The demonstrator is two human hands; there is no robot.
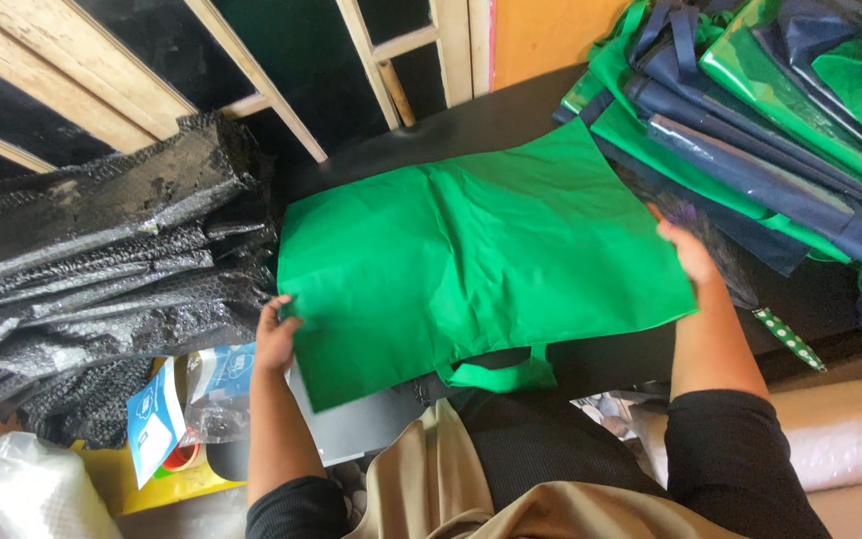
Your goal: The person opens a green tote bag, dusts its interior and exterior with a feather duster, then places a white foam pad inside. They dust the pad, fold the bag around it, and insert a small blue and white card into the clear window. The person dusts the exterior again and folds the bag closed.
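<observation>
While both hands, left and right, are gripping the green bag's side edges, they are squaring it on the counter.

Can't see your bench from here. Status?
Left hand and right hand on opposite edges of green bag, flat on table. Bubble wrap left, bag stack right.

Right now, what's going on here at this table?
A person is handling a green fabric bag laid flat on a dark table. The left hand holds the bag's left edge and the right hand its right edge; a handle loop hangs toward the person. A stack of green and navy bags sits to the right, and black bubble wrap is piled on the left.
</observation>
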